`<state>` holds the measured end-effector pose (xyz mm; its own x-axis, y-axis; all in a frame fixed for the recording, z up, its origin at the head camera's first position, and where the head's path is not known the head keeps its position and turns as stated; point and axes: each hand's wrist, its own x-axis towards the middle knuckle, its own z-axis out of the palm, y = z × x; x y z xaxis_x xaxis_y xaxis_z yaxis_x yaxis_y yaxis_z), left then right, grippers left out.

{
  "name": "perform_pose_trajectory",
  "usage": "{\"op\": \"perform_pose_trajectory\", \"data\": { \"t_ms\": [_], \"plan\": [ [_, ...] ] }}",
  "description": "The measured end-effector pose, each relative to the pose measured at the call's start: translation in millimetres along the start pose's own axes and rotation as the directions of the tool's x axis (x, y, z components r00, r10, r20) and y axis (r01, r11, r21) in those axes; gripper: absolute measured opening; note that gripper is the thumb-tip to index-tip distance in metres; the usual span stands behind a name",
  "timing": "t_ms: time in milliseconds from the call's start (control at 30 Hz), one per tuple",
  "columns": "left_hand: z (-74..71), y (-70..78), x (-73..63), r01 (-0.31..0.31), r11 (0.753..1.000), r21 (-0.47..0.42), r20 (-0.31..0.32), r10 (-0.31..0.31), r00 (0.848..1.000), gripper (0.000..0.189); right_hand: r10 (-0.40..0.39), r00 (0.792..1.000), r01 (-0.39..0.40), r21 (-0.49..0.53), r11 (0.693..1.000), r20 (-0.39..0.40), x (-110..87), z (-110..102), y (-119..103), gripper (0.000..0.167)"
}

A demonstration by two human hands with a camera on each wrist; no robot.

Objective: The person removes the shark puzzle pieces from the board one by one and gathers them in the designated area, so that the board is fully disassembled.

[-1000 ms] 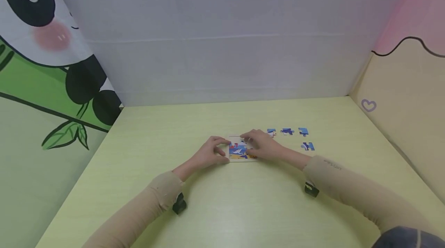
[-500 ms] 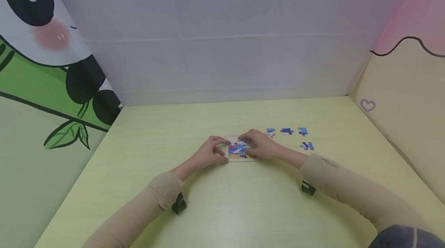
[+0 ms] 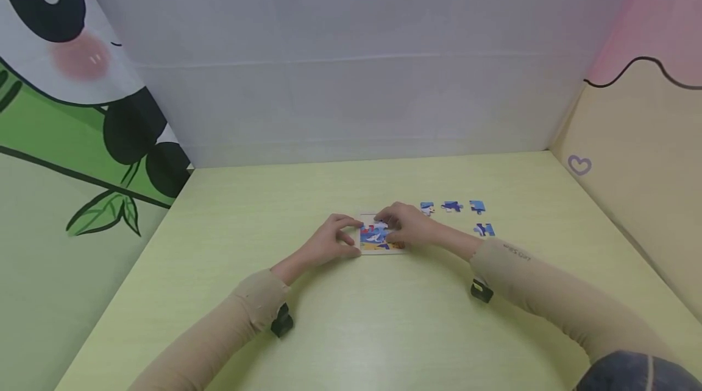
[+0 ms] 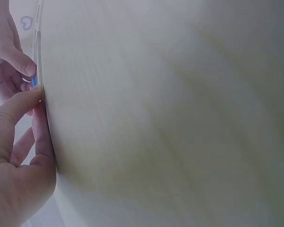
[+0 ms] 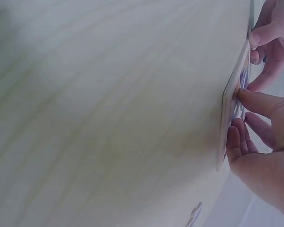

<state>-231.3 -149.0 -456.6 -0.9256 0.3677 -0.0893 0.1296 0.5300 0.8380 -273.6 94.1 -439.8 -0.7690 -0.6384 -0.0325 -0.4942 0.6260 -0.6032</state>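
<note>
Your right hand (image 3: 411,224) has crept slightly left. Your left hand (image 3: 328,241), thumb and forefinger spread, touches the puzzle board (image 3: 368,218) lying between both hands. Your right hand bends over the board's right side; whether it pinches a piece I cannot tell. Beyond that hand and wrist lie four loose pieces (image 3: 452,206).

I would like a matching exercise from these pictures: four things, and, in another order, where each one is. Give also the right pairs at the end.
Things
1. Left hand
2. Right hand
3. Loose pieces
4. Heart

Places
A. On the table, farther right than the board
B. Over the board's right part
C. On the right wall
D. At the board's left edge

Pairs: 1-D, 2-B, 3-A, 4-C
</note>
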Motion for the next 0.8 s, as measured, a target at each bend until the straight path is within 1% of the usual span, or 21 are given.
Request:
{"op": "perform_pose_trajectory", "data": {
  "t_ms": [167,300,533,800],
  "plan": [
    [0.1,-0.2,1.0,-0.001,1.000,0.012,0.000,0.001,1.000,0.064,0.005,1.000,-0.005,-0.035,0.999,0.000,1.7,-1.6,-0.8,0.048],
    [0.4,0.8,1.1,0.000,1.000,0.011,-0.004,0.000,1.000,0.065,0.012,1.000,-0.013,-0.044,0.999,-0.010,1.2,-3.3,-2.4,0.049],
    [0.4,2.3,0.5,-0.008,1.000,0.005,-0.010,0.008,1.000,0.065,0.020,0.999,-0.021,-0.042,0.999,-0.032,1.6,-4.7,-4.6,0.045],
    [0.9,2.5,-0.5,-0.013,1.000,-0.002,-0.008,0.013,1.000,0.065,0.013,0.999,-0.017,-0.076,0.997,-0.050,3.2,-2.5,-0.6,0.042]
  ]
}}
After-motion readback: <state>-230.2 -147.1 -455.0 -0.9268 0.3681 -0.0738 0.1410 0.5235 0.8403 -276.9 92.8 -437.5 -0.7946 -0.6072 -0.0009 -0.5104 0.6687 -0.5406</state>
